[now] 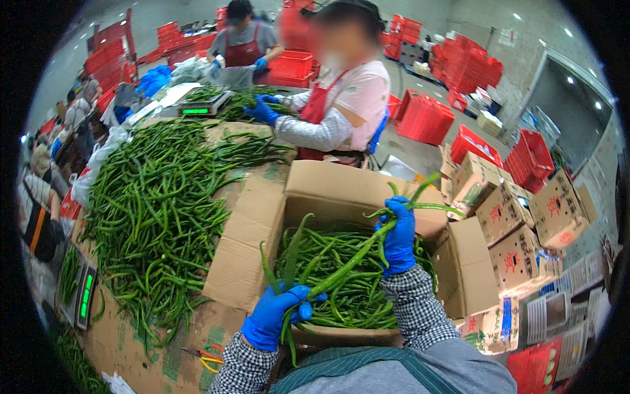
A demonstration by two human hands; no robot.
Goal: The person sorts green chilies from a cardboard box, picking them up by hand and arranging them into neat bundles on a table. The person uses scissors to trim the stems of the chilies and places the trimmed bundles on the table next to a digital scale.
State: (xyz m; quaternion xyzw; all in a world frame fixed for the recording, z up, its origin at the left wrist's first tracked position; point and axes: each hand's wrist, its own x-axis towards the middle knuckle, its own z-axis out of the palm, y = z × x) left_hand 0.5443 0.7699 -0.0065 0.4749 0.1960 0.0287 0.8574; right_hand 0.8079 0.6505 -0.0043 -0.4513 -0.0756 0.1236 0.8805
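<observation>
My left hand [280,315], in a blue glove, is closed around several long green chili peppers at the near edge of an open cardboard box [246,241]. My right hand [399,239], gloved too, grips more peppers above the box's right side. One long pepper [352,263] stretches between both hands. Under them, the box holds many green peppers [344,305]. A large heap of green peppers [152,197] lies on the cardboard-covered table [167,364] to the left. Scissors with red and yellow handles [209,355] lie near my left forearm.
Across the table a co-worker [339,98] in a red apron handles peppers beside a digital scale [202,109]. Another person [243,47] stands farther back. A second scale [84,295] is at the left edge. Cardboard boxes [512,256] and red crates [425,118] stand at the right.
</observation>
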